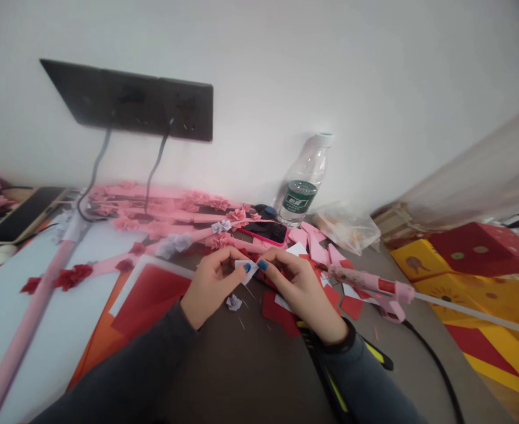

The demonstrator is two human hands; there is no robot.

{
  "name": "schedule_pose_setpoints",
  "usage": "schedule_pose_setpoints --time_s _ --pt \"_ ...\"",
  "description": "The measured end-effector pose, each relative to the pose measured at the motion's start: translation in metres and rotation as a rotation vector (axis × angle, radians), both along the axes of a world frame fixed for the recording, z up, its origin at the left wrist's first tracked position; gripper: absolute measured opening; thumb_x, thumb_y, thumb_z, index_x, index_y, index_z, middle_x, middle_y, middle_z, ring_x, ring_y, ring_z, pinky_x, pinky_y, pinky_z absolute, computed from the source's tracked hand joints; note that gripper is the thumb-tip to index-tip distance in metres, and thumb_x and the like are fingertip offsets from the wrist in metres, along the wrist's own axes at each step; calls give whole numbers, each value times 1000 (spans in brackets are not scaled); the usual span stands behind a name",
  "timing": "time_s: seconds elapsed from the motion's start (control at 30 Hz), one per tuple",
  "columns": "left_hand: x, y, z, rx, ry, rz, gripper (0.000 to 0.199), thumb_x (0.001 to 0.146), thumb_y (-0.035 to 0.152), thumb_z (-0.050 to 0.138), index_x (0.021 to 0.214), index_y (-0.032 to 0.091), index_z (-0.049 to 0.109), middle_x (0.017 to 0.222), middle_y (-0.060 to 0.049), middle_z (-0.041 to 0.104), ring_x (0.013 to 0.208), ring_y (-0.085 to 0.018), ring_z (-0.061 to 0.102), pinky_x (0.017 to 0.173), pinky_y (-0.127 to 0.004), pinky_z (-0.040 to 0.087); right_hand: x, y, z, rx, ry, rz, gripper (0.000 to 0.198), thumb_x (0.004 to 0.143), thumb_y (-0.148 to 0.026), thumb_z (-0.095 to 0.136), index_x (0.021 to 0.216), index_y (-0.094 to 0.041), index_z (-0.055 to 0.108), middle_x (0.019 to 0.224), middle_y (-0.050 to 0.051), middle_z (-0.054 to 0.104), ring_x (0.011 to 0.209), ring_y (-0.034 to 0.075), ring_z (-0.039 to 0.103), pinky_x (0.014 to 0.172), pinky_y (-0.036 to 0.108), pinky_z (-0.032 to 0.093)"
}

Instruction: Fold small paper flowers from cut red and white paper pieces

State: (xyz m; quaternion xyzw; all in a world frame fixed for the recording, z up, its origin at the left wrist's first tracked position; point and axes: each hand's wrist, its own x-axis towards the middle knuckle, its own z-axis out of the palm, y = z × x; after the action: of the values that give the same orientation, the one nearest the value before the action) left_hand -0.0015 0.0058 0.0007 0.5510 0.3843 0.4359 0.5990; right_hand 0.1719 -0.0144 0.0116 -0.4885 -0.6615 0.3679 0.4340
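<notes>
Between my two hands is a small white piece of paper [244, 271], pinched at its edges. My left hand [213, 282] has its thumb and fingers closed on the left side of it. On the right side, the thumb and fingertips of my right hand [292, 287] meet at the paper's corner. Just below my left hand a small white paper flower [233, 302] lies on the dark table [242, 371]. Red paper squares [281, 312] lie under and beside my right hand. Behind the hands stretch pink branches with paper flowers [219, 241].
A pink glue gun [369, 282] with a white stick and black cord lies at right. A water bottle [302, 182] stands by the wall near a phone [268, 232]. Red paper sheets [153, 297] lie left. Yellow and red boxes [484, 288] fill the right side. A cutter [376, 351] lies under my right forearm.
</notes>
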Motion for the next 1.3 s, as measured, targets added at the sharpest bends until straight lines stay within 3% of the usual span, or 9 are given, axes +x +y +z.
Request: schedule_pose_setpoints --time_s 0.1,0.27,0.4,0.63,0.77,0.9,1.13,1.3 --pt "0 1 -2 -10 -18 -6 9 79 24 67 79 15 65 69 2 61 63 -10 55 60 -22 44 1 0 0 -11 3 -17 23 93 -31 52 76 -18 62 70 2 61 65 16 54 61 27 41" --pt "-1 2 -1 0 -9 -14 9 81 24 66 82 15 65 71 2 61 63 -11 55 60 -23 44 -1 -1 2 0 -44 -21 8 87 -24 60 82 -18 64 75 2 63 68 16 56 64 26 42" --pt "-1 1 0 20 26 -35 9 81 25 66 81 16 63 71 1 59 64 -12 54 60 -24 43 -2 -1 2 18 -39 21 11 90 -23 56 81 -19 60 73 0 59 66 15 53 62 26 40" --pt "2 1 -2 -21 -77 -33 24 80 22 67 101 17 56 72 4 56 70 -12 58 67 -25 46 -3 -2 -3 -42 53 35 13 93 -27 54 82 -19 56 72 -1 52 64 14 47 60 26 37" --pt "2 1 0 -11 -90 13 25 79 17 66 99 19 51 69 7 49 65 -10 52 63 -22 44 -3 -2 -6 -99 84 58 11 92 -28 55 85 -20 55 73 -2 52 65 14 47 59 26 37" --pt "1 0 0 11 -79 -31 24 80 16 65 96 19 49 68 9 45 60 -8 47 58 -20 41 -4 -1 -6 -125 85 68 13 91 -30 58 84 -20 55 72 -2 52 63 13 47 58 25 37" --pt "1 3 -4 -27 -144 -21 22 82 25 67 98 19 52 81 0 61 73 -12 60 66 -23 49 -3 0 -4 -187 276 23 25 88 -43 64 82 -21 54 70 -2 53 61 12 49 58 25 40" --pt "1 3 -4 -16 -67 -52 24 83 23 68 102 18 54 82 -1 63 75 -13 62 71 -25 52 -3 2 -3 -220 385 5 30 82 -46 72 82 -21 56 73 -2 57 64 12 54 60 24 45"
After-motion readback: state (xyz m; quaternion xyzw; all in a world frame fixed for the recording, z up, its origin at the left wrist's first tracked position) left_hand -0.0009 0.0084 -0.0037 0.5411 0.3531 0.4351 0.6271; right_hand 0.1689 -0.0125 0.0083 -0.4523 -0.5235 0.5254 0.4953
